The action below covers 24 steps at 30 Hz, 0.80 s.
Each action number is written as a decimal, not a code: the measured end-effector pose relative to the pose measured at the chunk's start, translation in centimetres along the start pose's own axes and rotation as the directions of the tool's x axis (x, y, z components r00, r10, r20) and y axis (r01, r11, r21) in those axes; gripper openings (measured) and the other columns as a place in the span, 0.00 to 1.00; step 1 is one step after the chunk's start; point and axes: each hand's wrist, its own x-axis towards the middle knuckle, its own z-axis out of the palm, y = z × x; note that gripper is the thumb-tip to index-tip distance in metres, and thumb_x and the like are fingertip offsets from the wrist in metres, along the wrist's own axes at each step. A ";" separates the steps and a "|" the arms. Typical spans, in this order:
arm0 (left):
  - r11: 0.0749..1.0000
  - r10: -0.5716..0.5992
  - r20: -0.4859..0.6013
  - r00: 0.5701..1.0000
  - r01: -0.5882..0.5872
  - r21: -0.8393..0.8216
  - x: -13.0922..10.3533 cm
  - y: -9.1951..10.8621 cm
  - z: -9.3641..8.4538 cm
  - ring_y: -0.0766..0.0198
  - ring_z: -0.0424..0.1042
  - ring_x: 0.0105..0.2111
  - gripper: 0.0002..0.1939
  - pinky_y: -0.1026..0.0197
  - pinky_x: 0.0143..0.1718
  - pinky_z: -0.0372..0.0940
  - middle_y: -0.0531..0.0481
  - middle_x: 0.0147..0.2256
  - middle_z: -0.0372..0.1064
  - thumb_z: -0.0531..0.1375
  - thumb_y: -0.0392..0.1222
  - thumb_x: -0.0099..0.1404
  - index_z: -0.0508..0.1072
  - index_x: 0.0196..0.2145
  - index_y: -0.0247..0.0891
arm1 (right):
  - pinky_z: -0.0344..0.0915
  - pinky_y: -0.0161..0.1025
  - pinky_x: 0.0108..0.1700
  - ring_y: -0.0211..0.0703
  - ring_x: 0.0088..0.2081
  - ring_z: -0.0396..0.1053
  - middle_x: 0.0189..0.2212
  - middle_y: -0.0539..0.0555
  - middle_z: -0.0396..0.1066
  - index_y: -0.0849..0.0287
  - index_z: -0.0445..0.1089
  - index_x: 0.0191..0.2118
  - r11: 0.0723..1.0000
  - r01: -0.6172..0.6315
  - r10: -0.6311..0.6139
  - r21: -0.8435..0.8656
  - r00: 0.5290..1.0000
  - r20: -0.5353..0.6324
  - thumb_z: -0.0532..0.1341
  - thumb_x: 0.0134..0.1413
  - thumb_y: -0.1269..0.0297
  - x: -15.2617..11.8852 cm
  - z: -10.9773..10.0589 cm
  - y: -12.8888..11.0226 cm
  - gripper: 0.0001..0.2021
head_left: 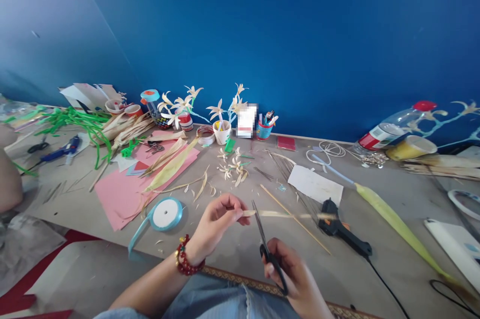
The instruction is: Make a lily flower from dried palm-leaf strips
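Observation:
My left hand [221, 221], with a red bead bracelet at its wrist, pinches one end of a pale strip of dried husk [275, 214]. The strip stretches off to the right above the table, its far end blurred. In my right hand [287, 269] is a pair of scissors [268, 249] with black handles. Their blades point up and cross the strip just right of my left fingertips. Whether the blades are fully closed is hard to make out. Beyond my hands lie small cream flowers [235, 166] made of narrow petals.
A glue gun [343, 229] with a cord and a thin stick [296, 219] lie at right. To the left are a blue ribbon roll [165, 213] and pink paper [116, 194]. Cups with flowers [222, 133] stand by the wall; a bottle [397, 126] leans at right. Another person's arm [9, 169] shows at far left.

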 end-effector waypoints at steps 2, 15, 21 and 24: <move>0.998 0.010 -0.061 0.998 -0.013 -0.056 -0.1 -0.4 0.3 0.66 0.71 0.28 0.11 0.61 0.35 0.65 0.49 0.31 0.70 0.64 0.43 0.62 0.69 0.29 0.35 | 0.53 0.34 0.25 0.35 0.22 0.53 0.21 0.47 0.59 0.56 0.58 0.26 1.000 -0.005 0.005 -0.001 1.000 -0.002 0.58 0.49 0.33 0.0 0.2 -0.2 0.27; 0.970 0.067 -0.162 0.985 -0.102 -0.223 -0.4 -2.4 2.0 0.69 0.67 0.29 0.07 0.64 0.34 0.63 0.52 0.30 0.67 0.65 0.39 0.62 0.71 0.29 0.35 | 0.53 0.33 0.25 0.36 0.22 0.53 0.21 0.46 0.58 0.55 0.58 0.28 1.000 0.017 -0.017 0.020 0.999 -0.027 0.58 0.49 0.33 -0.3 1.6 1.6 0.27; 0.985 0.091 -0.112 0.990 -0.106 -0.135 -0.5 -1.9 1.5 0.67 0.67 0.30 0.07 0.63 0.36 0.63 0.50 0.30 0.68 0.62 0.38 0.64 0.71 0.29 0.34 | 0.54 0.34 0.27 0.37 0.24 0.54 0.23 0.47 0.59 0.56 0.60 0.31 1.000 0.005 -0.005 0.020 1.000 0.015 0.58 0.51 0.34 -0.5 1.4 0.3 0.26; 0.989 0.108 -0.096 0.989 -0.116 -0.089 -0.6 -1.6 1.6 0.67 0.68 0.30 0.07 0.63 0.36 0.63 0.50 0.31 0.68 0.62 0.38 0.65 0.72 0.29 0.34 | 0.53 0.34 0.26 0.37 0.24 0.53 0.23 0.47 0.58 0.56 0.62 0.31 1.000 0.017 -0.017 -0.014 1.000 0.003 0.59 0.51 0.35 -0.6 1.3 0.9 0.25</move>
